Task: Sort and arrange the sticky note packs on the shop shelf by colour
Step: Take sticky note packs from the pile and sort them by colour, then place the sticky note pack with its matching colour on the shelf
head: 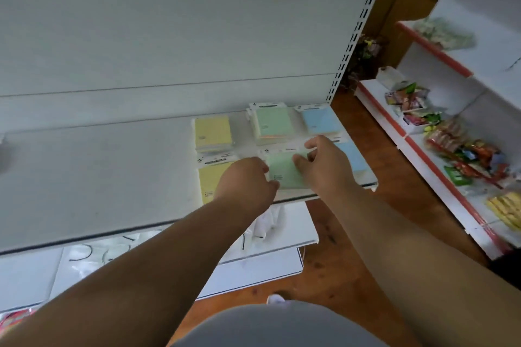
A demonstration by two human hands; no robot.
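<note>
— Six stacks sat on the shelf (112, 172) at that moment, in three colour columns: yellow on the left, green in the middle, blue on the right, each with a far pile and a near pile. Where were your hands?

— Both on the near green pack (284, 173). Your left hand (248, 180) had its fingers curled at that pack's left edge, and your right hand (324, 160) pinched its far right corner, thumb and fingers closed on it.

— Which hand was nearer the next move?

— Neither, I'd judge; the pack lay directly between them, its long axis running near to far, in line with the far green stack (275, 124). It looked only to need squaring against that column. The near yellow pack (210, 180) was partly under your left wrist, the near blue pack (351, 158) behind your right.

— Any writing legible?

— No. White header cards with dark marks topped the packs, and small print sat low on the covers, all too blurred to read.
</note>
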